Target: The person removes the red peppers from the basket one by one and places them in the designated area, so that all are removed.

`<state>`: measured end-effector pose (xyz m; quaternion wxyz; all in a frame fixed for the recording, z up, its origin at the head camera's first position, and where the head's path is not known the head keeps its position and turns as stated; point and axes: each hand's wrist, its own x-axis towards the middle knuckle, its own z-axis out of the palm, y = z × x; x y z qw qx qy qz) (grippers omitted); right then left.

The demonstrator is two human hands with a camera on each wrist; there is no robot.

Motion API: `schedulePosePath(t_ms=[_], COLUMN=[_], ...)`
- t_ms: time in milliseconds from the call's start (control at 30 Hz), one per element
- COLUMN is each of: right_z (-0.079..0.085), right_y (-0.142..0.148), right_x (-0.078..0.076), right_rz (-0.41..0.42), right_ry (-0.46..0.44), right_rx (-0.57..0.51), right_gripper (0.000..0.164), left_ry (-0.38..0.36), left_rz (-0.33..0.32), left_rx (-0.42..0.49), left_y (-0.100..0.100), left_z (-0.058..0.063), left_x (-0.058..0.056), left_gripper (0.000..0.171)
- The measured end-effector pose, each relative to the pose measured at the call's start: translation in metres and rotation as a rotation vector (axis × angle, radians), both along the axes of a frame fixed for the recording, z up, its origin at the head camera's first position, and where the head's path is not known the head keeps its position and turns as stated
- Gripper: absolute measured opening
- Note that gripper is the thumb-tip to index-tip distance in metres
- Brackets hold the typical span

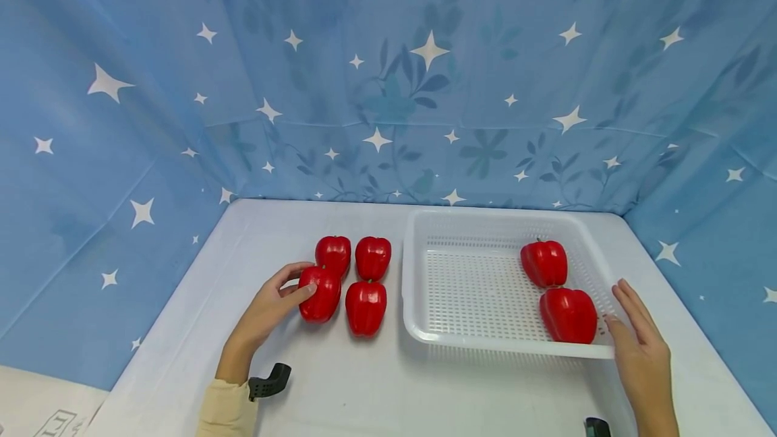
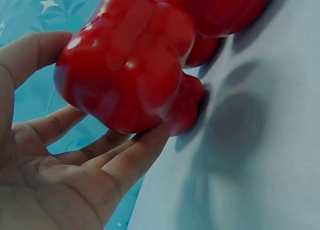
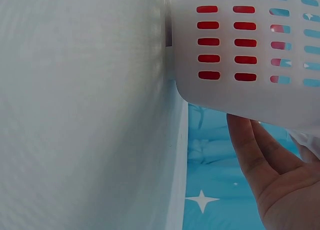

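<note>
While pinching pepper (image 1: 326, 301) with left hand (image 1: 266, 312), lower left of frame, lift gently; steady basket (image 1: 485, 344), lower right, with spread right hand (image 1: 646, 359).

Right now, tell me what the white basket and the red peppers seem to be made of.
White basket: likely moulded plastic, smooth with a soft sheen; regular slots pierce its walls.
Red peppers: glossy, with bright highlights; uniform colour hints at plastic or coated foam, though they could be real.
</note>
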<state>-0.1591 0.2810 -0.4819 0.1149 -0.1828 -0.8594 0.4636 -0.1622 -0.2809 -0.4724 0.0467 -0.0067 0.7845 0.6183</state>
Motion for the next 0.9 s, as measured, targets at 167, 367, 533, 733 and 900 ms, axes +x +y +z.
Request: schedulePosePath(t_ms=[167, 367, 533, 733, 900], right_z=[0.000, 0.000, 0.000, 0.000, -0.001], right_y=[0.000, 0.000, 0.000, 0.000, 0.000], right_x=[0.000, 0.000, 0.000, 0.001, 0.001], right_rz=[-0.005, 0.000, 0.001, 0.005, 0.006], right_ry=[-0.001, -0.009, -0.012, -0.006, 0.003], right_rx=[-0.003, -0.007, -0.006, -0.002, -0.002], right_gripper=[0.057, 0.057, 0.057, 0.058, 0.057], left_ry=[-0.013, -0.030, -0.040, -0.046, -0.047], left_rz=[-0.025, -0.051, -0.058, -0.051, -0.046], left_rx=[-0.006, 0.002, -0.010, -0.021, -0.017], left_y=[-0.001, -0.001, 0.000, 0.003, 0.005], left_z=[-0.006, -0.011, -0.015, -0.019, -0.020], left_x=[0.001, 0.001, 0.001, 0.001, 0.001], left_gripper=[0.054, 0.054, 0.054, 0.054, 0.053])
